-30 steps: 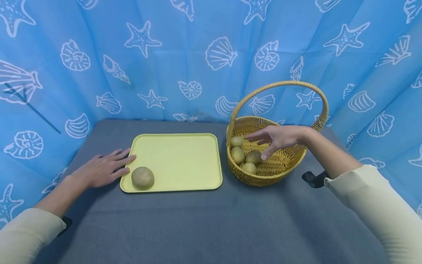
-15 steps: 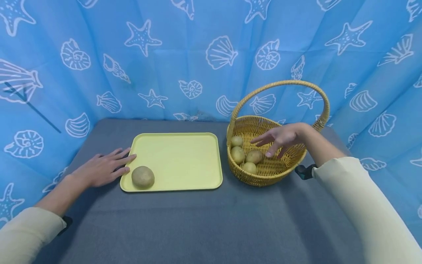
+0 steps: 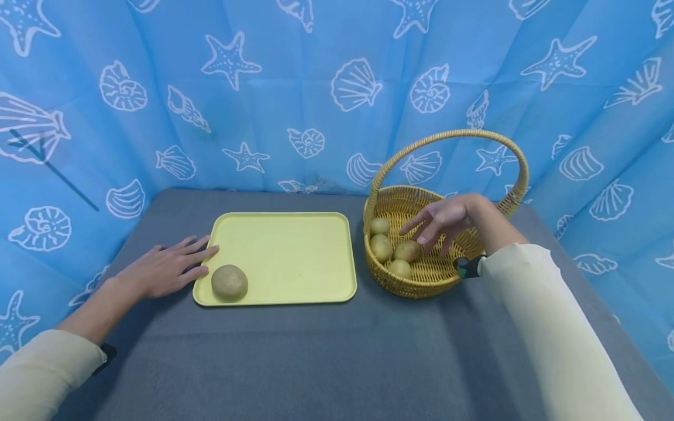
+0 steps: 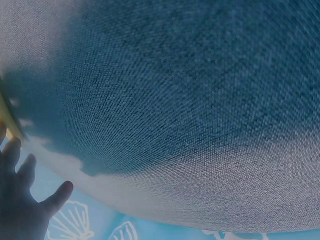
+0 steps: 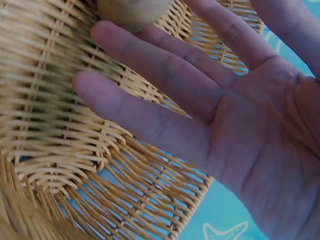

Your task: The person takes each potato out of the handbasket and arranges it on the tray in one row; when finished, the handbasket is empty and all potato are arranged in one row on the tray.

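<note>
- Now the right hand (image 3: 442, 221) hovers with fingers spread, empty, over four potatoes (image 3: 406, 251) in the basket (image 3: 421, 283).
- Left hand (image 3: 163, 270) lies flat, touching the tray (image 3: 284, 251).
- Risk: a loose pinch could let a round potato slip and roll.

Two bare hands, no gloves, rings or watches seen. Left hand (image 3: 163, 269) and right hand (image 3: 447, 219) both come out of long cream, off-white sleeves of soft plain fabric, no print or cuffs showing. Forearms bare from mid-forearm down. Small dark strap or device on the right arm (image 3: 468, 266) just beside the sleeve edge, teal-black. Similar dark bit under the left sleeve (image 3: 107, 352). Nails short, unpainted.
</note>
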`<state>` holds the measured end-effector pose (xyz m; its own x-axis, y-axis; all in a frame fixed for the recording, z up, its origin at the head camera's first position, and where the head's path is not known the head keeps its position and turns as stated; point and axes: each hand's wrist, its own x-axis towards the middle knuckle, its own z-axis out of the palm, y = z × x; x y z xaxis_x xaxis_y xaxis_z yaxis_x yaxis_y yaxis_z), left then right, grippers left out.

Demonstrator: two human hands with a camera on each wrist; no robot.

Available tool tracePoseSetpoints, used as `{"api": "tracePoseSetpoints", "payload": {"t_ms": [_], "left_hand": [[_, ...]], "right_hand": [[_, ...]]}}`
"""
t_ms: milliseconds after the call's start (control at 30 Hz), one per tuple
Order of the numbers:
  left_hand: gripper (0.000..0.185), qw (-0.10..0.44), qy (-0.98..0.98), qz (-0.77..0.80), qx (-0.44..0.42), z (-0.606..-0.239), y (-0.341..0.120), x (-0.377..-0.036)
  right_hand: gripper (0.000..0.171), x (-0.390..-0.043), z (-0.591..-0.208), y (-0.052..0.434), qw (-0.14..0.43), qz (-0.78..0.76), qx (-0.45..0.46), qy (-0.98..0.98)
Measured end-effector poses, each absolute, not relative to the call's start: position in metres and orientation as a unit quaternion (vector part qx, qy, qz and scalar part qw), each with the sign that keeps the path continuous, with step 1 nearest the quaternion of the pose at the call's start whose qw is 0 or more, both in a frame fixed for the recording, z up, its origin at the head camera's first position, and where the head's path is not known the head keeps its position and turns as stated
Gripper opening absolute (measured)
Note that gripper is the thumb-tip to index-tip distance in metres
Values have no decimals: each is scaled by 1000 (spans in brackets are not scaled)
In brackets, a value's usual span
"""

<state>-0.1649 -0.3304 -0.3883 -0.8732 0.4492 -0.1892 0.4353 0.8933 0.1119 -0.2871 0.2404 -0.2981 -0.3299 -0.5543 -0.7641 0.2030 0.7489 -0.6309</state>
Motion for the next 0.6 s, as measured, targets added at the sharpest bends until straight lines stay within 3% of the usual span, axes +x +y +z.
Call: {"api": "tracePoseSetpoints", "payload": {"t_ms": [600], "left_hand": [[61, 106, 967, 33, 230, -390, -332, -166]], "right_hand": [[59, -287, -308, 217, 556, -305, -98, 767]]}}
